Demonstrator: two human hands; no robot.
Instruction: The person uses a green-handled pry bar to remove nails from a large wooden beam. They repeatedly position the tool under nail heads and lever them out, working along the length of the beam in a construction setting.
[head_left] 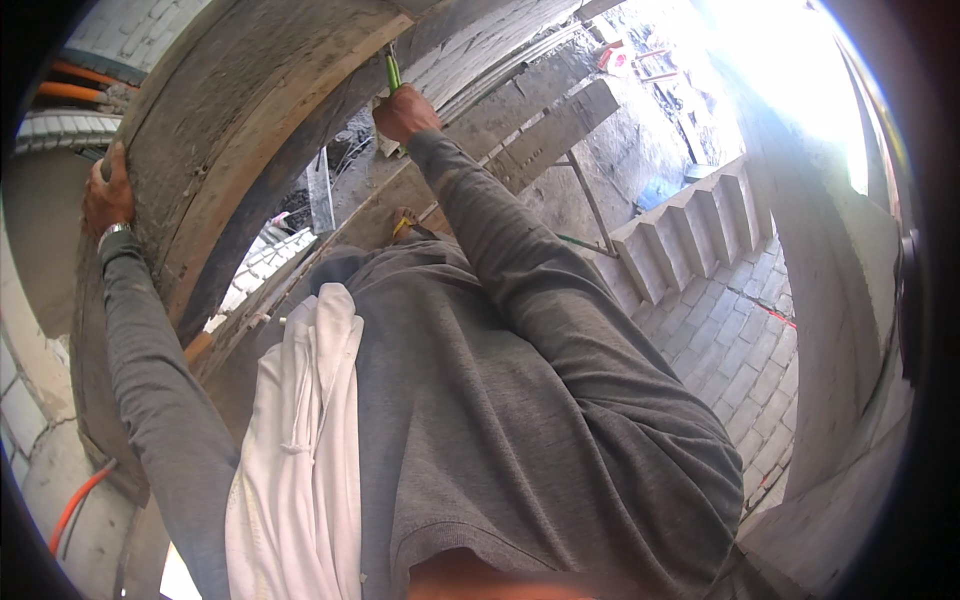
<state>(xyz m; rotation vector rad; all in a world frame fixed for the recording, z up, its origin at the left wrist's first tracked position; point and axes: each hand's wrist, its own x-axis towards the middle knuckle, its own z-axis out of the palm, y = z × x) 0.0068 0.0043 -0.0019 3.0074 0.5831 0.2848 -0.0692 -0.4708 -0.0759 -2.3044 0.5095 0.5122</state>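
One green-handled tool (393, 70) sat at 12 o'clock, right hand (405, 115) clenched round it; left hand (108, 195) grasped wooden board (190, 130) at 10 o'clock. Loosened right grip could have dropped the tool.

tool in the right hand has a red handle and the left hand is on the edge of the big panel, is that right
Not quite: the head view shows that the tool in the right hand has a green handle, not a red one. The left hand is on the edge of the big panel, as you say.
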